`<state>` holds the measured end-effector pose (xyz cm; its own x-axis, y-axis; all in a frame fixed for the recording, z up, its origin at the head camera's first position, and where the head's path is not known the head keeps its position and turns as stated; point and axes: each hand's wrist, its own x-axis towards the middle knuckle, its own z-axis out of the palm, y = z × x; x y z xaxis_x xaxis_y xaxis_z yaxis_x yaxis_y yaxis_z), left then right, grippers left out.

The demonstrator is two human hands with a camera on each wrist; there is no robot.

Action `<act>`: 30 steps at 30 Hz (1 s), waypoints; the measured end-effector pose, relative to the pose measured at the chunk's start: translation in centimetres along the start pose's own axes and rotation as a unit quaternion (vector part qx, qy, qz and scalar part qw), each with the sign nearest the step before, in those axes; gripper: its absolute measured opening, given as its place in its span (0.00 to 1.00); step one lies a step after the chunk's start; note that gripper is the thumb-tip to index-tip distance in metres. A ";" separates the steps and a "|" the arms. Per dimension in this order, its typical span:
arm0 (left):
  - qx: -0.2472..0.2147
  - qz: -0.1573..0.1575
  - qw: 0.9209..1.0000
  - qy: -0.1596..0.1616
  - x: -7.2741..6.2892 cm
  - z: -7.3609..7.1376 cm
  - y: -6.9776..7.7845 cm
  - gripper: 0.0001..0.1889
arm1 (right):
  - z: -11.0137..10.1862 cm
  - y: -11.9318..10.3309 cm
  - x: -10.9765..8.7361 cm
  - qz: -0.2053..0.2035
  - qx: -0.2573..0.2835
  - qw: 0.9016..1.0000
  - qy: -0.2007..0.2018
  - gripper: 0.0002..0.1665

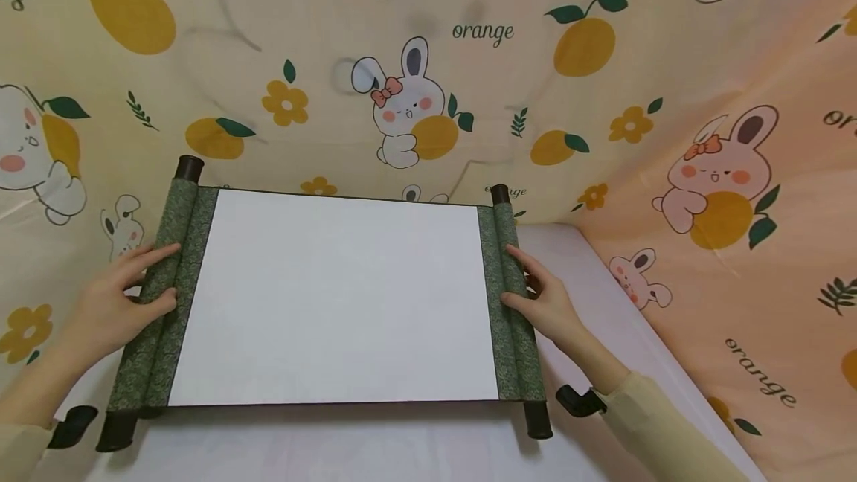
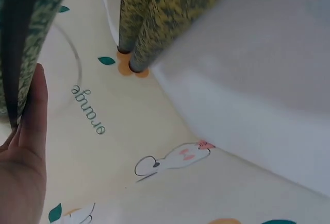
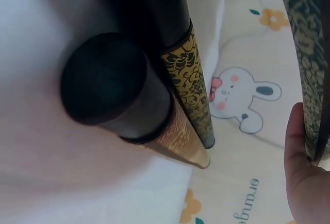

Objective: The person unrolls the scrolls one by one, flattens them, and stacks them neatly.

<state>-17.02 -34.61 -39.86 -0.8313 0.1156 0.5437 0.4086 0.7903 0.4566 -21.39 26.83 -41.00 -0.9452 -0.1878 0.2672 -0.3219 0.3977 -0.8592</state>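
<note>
A hanging scroll point(image 1: 341, 296) is spread partway, its white sheet blank between two rolled sides of green patterned fabric with dark end knobs. My left hand point(image 1: 120, 311) grips the left roll, thumb and fingers on its front. On the right roll, my right hand point(image 1: 545, 297) holds with thumb and fingers in the same way. The scroll is tilted, raised above the white tabletop at its lower edge. In the left wrist view the hand's thumb point(image 2: 35, 110) lies along the patterned fabric; the right wrist view shows the other thumb point(image 3: 295, 136) against the opposite side.
Two more rolled scrolls lie side by side, one gold-brown point(image 3: 178, 136) and one dark yellow-green point(image 3: 188, 80), with black knobs, seen in both wrist views. They are hidden from the head view. A cloth point(image 1: 495, 88) printed with rabbits and oranges hangs behind and to the right of the white table point(image 1: 321, 448).
</note>
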 end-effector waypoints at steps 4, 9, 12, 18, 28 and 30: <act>0.015 -0.016 0.999 -0.028 0.6 -0.3 -0.9 0.37 | 0.6 0.0 1.1 0.006 -0.007 1.000 -0.022 0.48; 0.033 -0.039 0.996 -0.067 1.5 -0.5 -2.1 0.35 | 1.5 0.4 2.9 0.006 -0.034 0.998 -0.043 0.49; 0.032 -0.057 0.993 -0.096 2.1 -0.6 -2.7 0.35 | 1.9 0.8 3.8 0.017 -0.052 0.997 -0.051 0.49; 0.049 -0.080 0.986 -0.140 3.1 -0.6 -4.0 0.36 | 2.6 1.4 5.8 0.031 -0.086 0.993 -0.079 0.49; 0.056 -0.106 0.974 -0.193 3.6 -0.3 -6.3 0.36 | 3.7 2.1 8.3 0.057 -0.121 0.982 -0.133 0.51; 0.058 -0.109 0.972 -0.202 3.6 -0.2 -6.7 0.36 | 3.9 2.3 8.7 0.060 -0.120 0.980 -0.145 0.51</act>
<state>-22.69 -39.55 -40.83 -0.9829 0.1464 0.1116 0.1807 0.8822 0.4348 -30.11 22.61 -42.36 -0.9330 -0.3599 0.0047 -0.2450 0.6256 -0.7407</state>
